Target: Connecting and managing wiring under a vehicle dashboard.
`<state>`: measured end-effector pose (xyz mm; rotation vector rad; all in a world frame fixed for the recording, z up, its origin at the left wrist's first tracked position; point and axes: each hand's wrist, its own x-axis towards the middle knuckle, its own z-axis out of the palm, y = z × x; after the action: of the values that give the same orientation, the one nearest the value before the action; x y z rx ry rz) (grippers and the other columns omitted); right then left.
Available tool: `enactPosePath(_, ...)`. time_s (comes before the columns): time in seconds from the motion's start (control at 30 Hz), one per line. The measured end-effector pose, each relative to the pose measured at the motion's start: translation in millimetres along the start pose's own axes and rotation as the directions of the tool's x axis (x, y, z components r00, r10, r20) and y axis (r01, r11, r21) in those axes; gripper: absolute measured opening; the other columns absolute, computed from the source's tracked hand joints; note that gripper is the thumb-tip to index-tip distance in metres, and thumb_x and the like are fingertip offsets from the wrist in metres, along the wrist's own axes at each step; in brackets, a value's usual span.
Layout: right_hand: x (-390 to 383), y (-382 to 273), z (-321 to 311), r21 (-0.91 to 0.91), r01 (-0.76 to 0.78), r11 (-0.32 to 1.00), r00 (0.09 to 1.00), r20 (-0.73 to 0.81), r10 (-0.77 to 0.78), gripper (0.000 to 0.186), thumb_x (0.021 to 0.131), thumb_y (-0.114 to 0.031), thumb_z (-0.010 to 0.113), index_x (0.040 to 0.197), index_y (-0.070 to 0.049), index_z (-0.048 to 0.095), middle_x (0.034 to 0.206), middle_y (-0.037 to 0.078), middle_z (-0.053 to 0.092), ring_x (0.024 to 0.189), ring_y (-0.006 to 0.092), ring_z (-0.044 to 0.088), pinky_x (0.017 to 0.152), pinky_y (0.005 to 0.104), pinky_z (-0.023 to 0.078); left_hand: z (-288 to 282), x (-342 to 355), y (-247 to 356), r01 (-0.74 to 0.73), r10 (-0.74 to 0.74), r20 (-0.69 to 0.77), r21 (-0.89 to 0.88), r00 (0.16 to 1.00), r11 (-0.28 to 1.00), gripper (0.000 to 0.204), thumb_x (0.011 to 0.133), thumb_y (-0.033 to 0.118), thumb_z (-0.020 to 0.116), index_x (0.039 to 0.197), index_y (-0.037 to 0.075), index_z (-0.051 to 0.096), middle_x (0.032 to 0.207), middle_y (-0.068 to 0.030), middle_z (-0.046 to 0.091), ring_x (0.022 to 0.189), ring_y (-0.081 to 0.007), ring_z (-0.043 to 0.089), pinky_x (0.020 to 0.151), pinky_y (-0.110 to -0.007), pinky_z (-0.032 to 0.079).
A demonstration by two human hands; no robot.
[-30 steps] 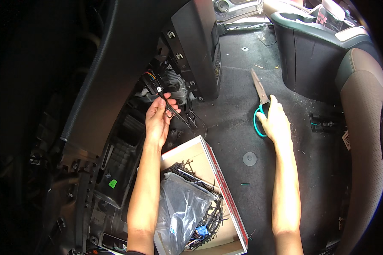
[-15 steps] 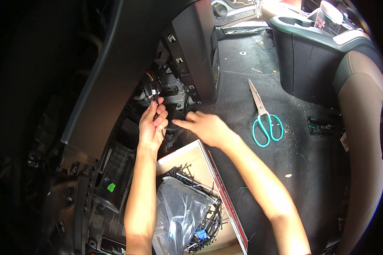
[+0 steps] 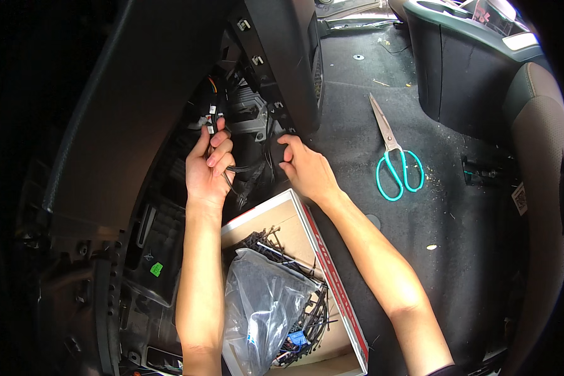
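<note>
Left hand (image 3: 208, 168) pinches thin black wiring (image 3: 214, 119); right hand (image 3: 307, 170) alongside.

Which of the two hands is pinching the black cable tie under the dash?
The left hand, fingers curled around the thin black cable tie by the wiring. The right hand only rests against the dark panel edge.

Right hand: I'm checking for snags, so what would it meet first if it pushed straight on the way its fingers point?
Probably the black wiring hanging under the dash, just left of the right hand. The left hand lies beyond it; depth is hard to judge.
</note>
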<state>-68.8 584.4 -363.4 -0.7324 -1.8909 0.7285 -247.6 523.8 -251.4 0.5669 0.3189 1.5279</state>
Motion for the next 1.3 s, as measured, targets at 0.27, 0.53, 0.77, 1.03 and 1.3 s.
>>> enactPosePath(0.27,2.6,-1.9,3.0,-0.319,0.374,0.871,0.924,0.056,-0.377,0.034,0.079,-0.018,0.067,0.112,-0.015,0.058,0.091,0.008,0.058,0.087,0.0271,0.064,0.071,0.039,0.055,19.0,0.4,-12.4,0.02,-0.024,-0.035,-0.113,0.999,0.993,0.039,0.105,0.022,0.035,0.115,-0.012,0.053,0.078,-0.0056,0.045,0.054,-0.0079,0.036,0.04,-0.021,0.028)
enactPosePath(0.53,7.2,-0.6,0.0,-0.063,0.317,0.946,0.944,-0.07,-0.321,0.017,0.086,-0.022,0.065,0.098,-0.01,0.066,0.089,0.006,0.061,0.087,0.027,0.062,0.07,0.0385,0.051,-7.2,0.3,-17.6,-0.167,0.229,-0.12,0.389,0.966,0.906,0.029,0.102,0.017,0.047,0.119,-0.005,0.056,0.082,-0.0019,0.05,0.068,-0.0091,0.045,0.06,-0.024,0.043)
enactPosePath(0.77,16.7,-9.9,-10.3,-0.13,0.474,0.871,0.819,-0.299,-0.49,0.012,0.081,-0.013,0.069,0.091,-0.007,0.066,0.1,0.007,0.063,0.09,0.0261,0.06,0.075,0.037,0.051,-24.7,-2.8,-21.0,-0.151,0.272,-0.122,0.588,0.955,0.795,0.029,0.102,0.024,0.048,0.122,0.004,0.056,0.081,-0.0004,0.052,0.068,-0.0084,0.05,0.07,-0.027,0.051)
enactPosePath(1.03,19.7,6.0,-37.6,0.341,0.041,0.939,0.999,0.001,-0.044,0.023,0.087,0.002,0.061,0.11,-0.002,0.059,0.103,0.008,0.065,0.084,0.0115,0.064,0.064,0.0268,0.053,-19.6,-7.4,-26.4,-0.051,0.094,-0.072,0.457,0.993,0.888,0.031,0.103,0.022,0.044,0.12,-0.002,0.054,0.083,-0.0038,0.052,0.074,-0.0137,0.053,0.08,-0.033,0.053)
enactPosePath(1.3,24.5,-48.8,-102.7,0.1,-0.453,0.886,0.797,0.491,0.352,0.024,0.091,-0.017,0.061,0.106,0.001,0.064,0.077,0.008,0.067,0.063,0.0123,0.065,0.049,0.0261,0.052,-26.0,-3.2,-29.2,-0.13,0.135,-0.007,0.229,0.991,0.965,0.02,0.104,0.015,0.041,0.109,0.0,0.054,0.08,-0.0021,0.046,0.071,-0.0121,0.044,0.074,-0.028,0.045)
